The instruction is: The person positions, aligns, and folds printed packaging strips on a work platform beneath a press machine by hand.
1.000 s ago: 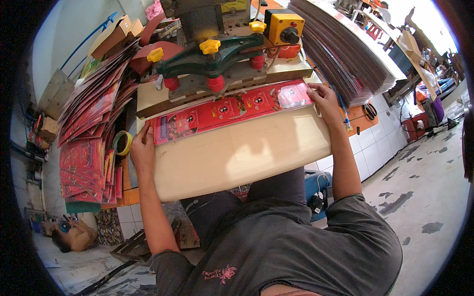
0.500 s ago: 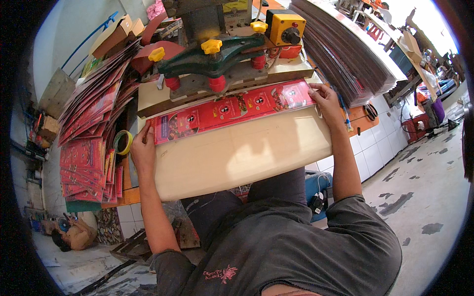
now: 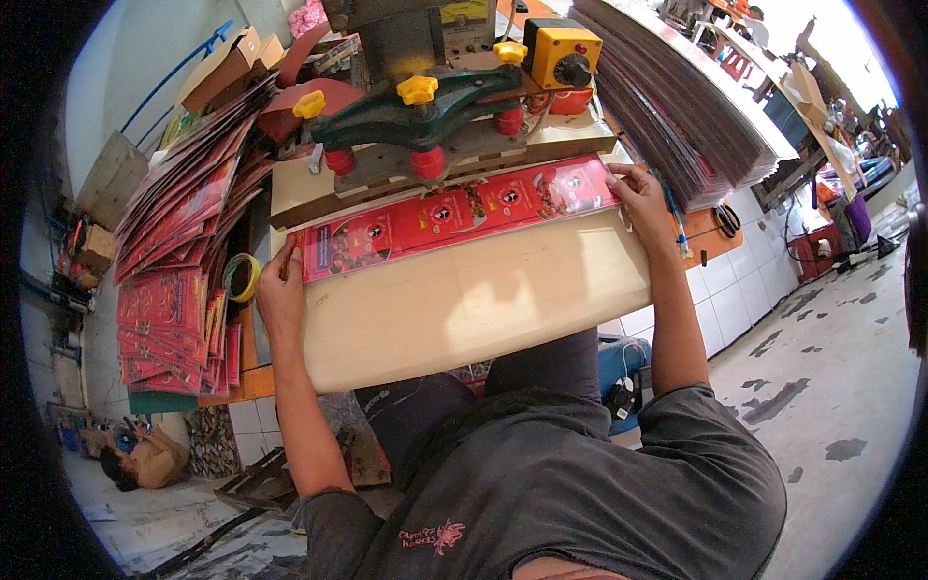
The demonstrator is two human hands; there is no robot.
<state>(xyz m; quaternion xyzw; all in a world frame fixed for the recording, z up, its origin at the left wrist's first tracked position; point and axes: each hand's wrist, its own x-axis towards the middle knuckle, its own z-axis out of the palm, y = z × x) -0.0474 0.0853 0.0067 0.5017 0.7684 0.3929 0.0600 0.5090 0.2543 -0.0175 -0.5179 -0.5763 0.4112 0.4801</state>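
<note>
A long red printed strip (image 3: 454,215) with food pictures lies across the pale board (image 3: 464,300), its far edge against the press (image 3: 416,116). My left hand (image 3: 281,288) grips the strip's left end, thumb and fingers together at its near corner. At the other end, my right hand (image 3: 638,200) pinches the right edge between thumb and fingers. Yellow knobs (image 3: 418,91) and red collars (image 3: 426,164) top the dark green clamp bar of the press just beyond the strip.
Left of the board are a fanned pile of red printed sheets (image 3: 164,309) and a yellow tape roll (image 3: 242,278). A tall stack of sheets (image 3: 677,106) stands at the right, near black-handled scissors (image 3: 726,219). A yellow control box (image 3: 565,53) sits by the press. Another person (image 3: 150,459) is at far left.
</note>
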